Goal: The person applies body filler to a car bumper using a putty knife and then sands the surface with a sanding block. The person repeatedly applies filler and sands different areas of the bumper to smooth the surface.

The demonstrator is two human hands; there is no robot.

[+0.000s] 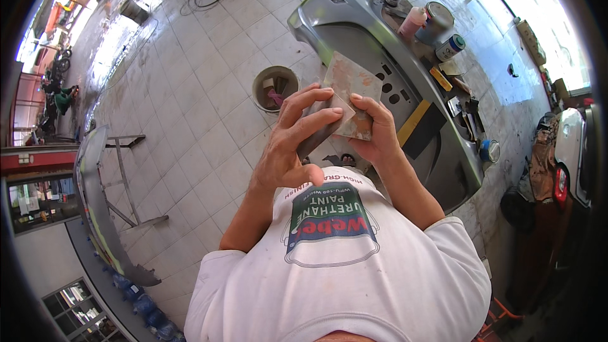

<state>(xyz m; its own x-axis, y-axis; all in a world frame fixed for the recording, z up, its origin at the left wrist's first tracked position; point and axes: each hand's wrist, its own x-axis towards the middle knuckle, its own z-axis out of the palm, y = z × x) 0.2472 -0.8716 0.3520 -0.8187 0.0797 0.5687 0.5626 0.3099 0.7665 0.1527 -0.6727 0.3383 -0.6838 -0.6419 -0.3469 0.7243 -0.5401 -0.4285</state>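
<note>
In front of my chest, my right hand grips a square board smeared with dried putty, its thumb on top. My left hand is closed on a flat grey-brown plate, which looks like a putty spreader. Two fingers lie over the plate's face, and its pale corner overlaps the board's left edge. The underside of the plate and the fingers behind both pieces are hidden. Just beyond my right hand lies a large grey car bumper with greenish patches.
A bucket holding blocks and a pink cloth stands on the tiled floor to the left. Along the bumper's far right side are a pink bottle, several cans and a yellow-edged dark sheet. Another bumper rests on a metal stand.
</note>
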